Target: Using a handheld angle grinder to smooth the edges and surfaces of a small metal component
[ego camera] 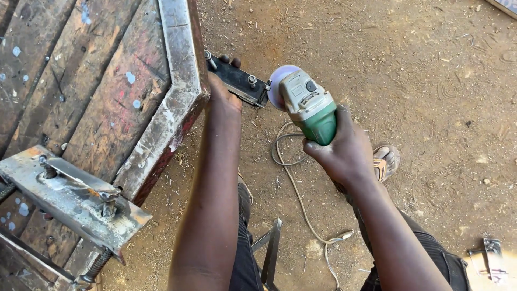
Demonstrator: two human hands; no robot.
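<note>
Gripping 1 green grinder (pixel 311 109) w/ right hand (pixel 344 152); left hand (pixel 223 91) clenched on 1 bolted dark bracket (pixel 240 82), disc (pixel 276 86) just past its fingertips.

Ground (pixel 431 81): bare packed dirt, brown, scattered with small chips and pebbles. Bright daylight, hard shadows. Worktop (pixel 97 91) at left: worn wooden planks, stained red and flecked with pale paint spots, edged by a scuffed metal frame (pixel 180 81). A light cord (pixel 293 183) trails loose across the dirt.
</note>
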